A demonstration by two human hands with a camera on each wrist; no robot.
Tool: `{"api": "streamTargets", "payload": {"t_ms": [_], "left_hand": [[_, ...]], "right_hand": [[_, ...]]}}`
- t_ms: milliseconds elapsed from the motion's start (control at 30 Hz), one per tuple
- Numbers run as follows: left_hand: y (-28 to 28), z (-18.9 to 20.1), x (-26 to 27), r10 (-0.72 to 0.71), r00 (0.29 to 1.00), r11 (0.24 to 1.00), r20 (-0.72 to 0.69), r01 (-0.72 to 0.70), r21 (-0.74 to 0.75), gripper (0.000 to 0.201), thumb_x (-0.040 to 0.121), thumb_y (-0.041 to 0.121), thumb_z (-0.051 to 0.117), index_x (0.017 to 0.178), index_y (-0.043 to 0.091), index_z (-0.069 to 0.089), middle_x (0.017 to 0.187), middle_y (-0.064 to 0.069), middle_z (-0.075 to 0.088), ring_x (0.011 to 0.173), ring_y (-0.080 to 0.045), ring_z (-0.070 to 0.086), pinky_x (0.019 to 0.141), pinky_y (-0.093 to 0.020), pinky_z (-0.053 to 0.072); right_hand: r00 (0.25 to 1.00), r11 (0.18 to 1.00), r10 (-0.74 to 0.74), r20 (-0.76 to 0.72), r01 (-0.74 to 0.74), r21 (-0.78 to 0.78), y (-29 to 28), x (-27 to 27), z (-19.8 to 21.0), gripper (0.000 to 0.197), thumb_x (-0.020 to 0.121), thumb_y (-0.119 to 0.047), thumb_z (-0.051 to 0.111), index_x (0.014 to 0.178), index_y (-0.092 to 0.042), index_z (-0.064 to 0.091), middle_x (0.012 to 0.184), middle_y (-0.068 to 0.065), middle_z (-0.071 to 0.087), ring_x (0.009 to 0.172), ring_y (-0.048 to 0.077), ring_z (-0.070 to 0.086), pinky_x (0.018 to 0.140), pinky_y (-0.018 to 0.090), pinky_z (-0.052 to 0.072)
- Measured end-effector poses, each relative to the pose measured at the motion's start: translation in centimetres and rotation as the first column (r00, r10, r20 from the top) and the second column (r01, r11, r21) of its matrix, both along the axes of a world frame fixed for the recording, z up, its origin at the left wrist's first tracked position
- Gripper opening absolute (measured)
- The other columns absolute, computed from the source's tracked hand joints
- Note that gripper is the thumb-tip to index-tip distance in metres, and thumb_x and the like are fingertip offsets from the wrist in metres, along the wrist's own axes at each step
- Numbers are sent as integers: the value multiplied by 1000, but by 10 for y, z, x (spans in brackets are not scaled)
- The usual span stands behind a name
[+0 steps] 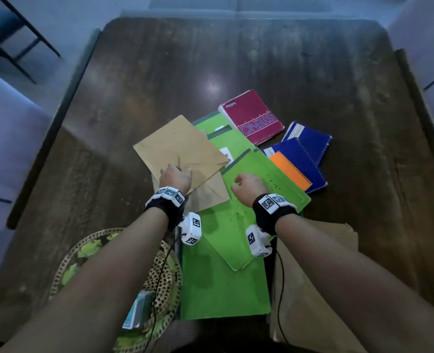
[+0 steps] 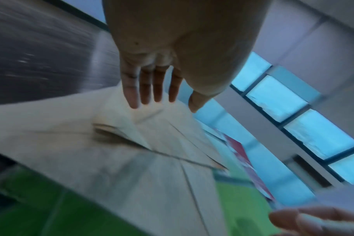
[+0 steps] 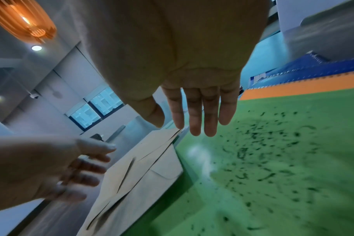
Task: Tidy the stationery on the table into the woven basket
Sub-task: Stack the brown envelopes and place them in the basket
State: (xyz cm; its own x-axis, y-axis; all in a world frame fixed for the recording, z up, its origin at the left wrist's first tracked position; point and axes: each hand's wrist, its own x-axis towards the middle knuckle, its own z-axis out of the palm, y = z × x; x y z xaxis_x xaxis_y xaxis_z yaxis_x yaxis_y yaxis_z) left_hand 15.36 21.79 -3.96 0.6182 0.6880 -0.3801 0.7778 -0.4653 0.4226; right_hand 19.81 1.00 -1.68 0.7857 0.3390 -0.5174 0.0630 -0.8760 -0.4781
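Two brown envelopes (image 1: 180,146) lie overlapped on several green folders (image 1: 261,179) in the middle of the dark wooden table (image 1: 159,72). My left hand (image 1: 175,171) hovers over the envelopes' near corner, fingers (image 2: 158,89) straight and holding nothing; whether it touches the envelopes (image 2: 111,143) is unclear. Over the top green folder (image 3: 273,159) is my right hand (image 1: 244,180), its fingers (image 3: 192,115) straight and empty. A red steno notebook (image 1: 252,115), blue notebooks (image 1: 310,141) and an orange one (image 1: 291,170) lie beyond. The woven basket (image 1: 65,263) sits near left under my left forearm.
Inside the basket are green items and a small pale box (image 1: 138,310). Large brown paper (image 1: 312,301) lies at the near right under my right forearm. Upholstered seats (image 1: 6,136) surround the table. My left hand (image 3: 51,172) shows in the right wrist view beside the envelopes (image 3: 144,167).
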Motion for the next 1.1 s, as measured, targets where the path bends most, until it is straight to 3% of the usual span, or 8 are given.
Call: {"api": "streamTargets", "payload": {"t_ms": [133,300,367,467,667,800,933,1100], "left_hand": [[40,-23,-2,275,952,957,-132,-284,-55,63,86,36,63,134,1,41,139,-23,43,124,-41,50,99,-42,42],[70,-62,6,373,905,888,-206,-412,-202,75,67,37,61,128,1,34,125,-21,58,103,-42,64,93,-46,52],[75,-61,8,337,916,891,-217,-385,-242,70,79,28,65,133,-4,32,127,-17,59,107,-37,64,92,-35,52],[78,-51,6,172,975,921,-142,-210,-328,34,91,15,62,123,5,55,130,-13,61,115,-31,62,87,-28,51],[76,-34,-16,168,967,876,191,-58,-478,28,87,16,65,113,6,60,112,-12,67,102,-28,65,91,-41,54],[63,-19,-38,227,930,803,289,-10,-595,25,91,12,64,116,14,60,112,-6,71,101,-26,68,87,-44,57],[20,-2,-50,162,921,745,354,121,-656,26,95,8,61,121,6,59,107,-8,71,86,-21,67,62,-28,54],[-59,11,-58,-78,946,634,315,291,-716,23,94,4,62,116,3,61,96,-9,71,70,-16,66,53,-27,54]], "right_hand": [[999,999,10,-33,-11,-32,37,16,-15,40,96,-30,54,133,-15,55,130,8,56,105,25,63,90,44,55],[999,997,-18,-38,15,-78,62,29,-33,39,94,-30,56,130,-16,52,134,9,47,113,27,56,96,47,51],[998,996,-34,-43,31,-81,68,33,-35,49,94,-26,55,141,-15,43,140,9,44,119,28,53,99,48,49],[994,993,-97,-45,94,-68,73,38,-33,63,94,-22,55,150,-14,28,147,12,38,127,30,48,104,49,45],[975,975,-217,-52,214,-58,65,43,-22,56,97,-24,52,146,-4,33,147,19,39,134,34,42,107,44,37],[945,947,-318,-76,321,30,39,32,-11,58,102,-25,44,154,-8,24,156,16,32,141,32,36,115,48,34],[921,899,-385,-62,390,200,-8,12,4,43,105,-26,40,147,-15,39,141,13,54,123,31,55,103,43,45],[883,866,-466,-61,469,174,-98,-7,24,37,97,-16,47,135,-15,48,131,11,59,115,29,57,89,36,43]]}}
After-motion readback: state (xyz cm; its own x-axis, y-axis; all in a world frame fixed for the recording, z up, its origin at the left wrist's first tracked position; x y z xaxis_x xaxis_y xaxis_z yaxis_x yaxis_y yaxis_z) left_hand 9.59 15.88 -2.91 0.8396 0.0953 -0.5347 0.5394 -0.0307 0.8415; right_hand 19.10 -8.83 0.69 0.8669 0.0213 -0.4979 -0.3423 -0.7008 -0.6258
